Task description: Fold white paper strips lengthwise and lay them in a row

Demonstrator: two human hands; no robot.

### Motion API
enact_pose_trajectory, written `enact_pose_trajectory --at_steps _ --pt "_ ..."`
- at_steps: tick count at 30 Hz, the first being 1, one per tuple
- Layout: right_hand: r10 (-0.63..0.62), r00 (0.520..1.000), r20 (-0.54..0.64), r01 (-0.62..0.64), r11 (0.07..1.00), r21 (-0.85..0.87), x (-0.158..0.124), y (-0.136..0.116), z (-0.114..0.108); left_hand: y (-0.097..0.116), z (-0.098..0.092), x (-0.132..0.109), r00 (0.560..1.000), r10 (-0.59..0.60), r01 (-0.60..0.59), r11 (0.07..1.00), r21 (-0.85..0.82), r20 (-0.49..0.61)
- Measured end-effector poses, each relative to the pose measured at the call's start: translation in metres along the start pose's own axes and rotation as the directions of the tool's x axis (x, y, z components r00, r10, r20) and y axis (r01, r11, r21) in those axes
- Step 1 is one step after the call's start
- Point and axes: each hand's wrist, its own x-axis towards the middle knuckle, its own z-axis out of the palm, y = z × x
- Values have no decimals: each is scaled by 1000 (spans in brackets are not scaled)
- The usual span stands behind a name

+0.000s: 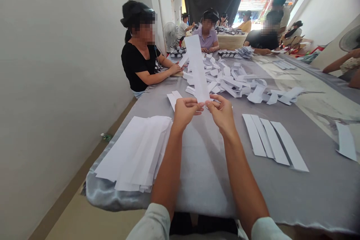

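My left hand (187, 112) and my right hand (221, 114) pinch the lower end of a long white paper strip (197, 68), which stands up and away from me above the table. Just beyond my left hand lie short white paper strips (173, 98). Left of my arms is a loose stack of white paper sheets (135, 150). Several cut strips (274, 142) lie side by side right of my right hand. A heap of folded white strips (227, 80) spreads across the table beyond my hands.
A grey satin cloth (303, 195) covers the long table, and a white wall (56, 82) runs along its left side. A seated person in a black top (137, 63) handles paper at the far left corner. Other seated people work farther back, near a standing fan (171, 35).
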Motion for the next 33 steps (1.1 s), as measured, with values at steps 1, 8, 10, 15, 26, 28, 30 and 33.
enact_pose_trajectory --at_steps 1,8,10,15,26,28,30,33 --pt "8 1000 7 -7 1000 -12 1 1 0 -2 0 1 1000 2 -2 1000 -2 -11" --pt "32 999 18 -31 997 -70 2 0 -3 -6 1 4 1000 2 -2 1000 -2 -22" --pt "7 1000 12 -6 997 -76 2 0 -5 -5 2 2 1000 -13 13 1000 -24 -15" --pt "-65 998 24 67 996 -65 3 1 -8 -3 3 1 999 -26 28 998 -52 28" --pt "29 999 39 -27 998 -53 5 2 -13 -5 0 4 999 -16 17 1000 -26 38" --pt "7 999 37 -5 999 -51 5 2 -13 -4 0 3 999 -27 27 999 -16 39" --pt "-25 1000 5 26 999 -38 5 2 -10 -2 2 2 998 -39 41 999 -32 54" --pt "-43 995 -91 44 999 5 3 0 -4 0 7 0 992 -52 63 993 -101 112"
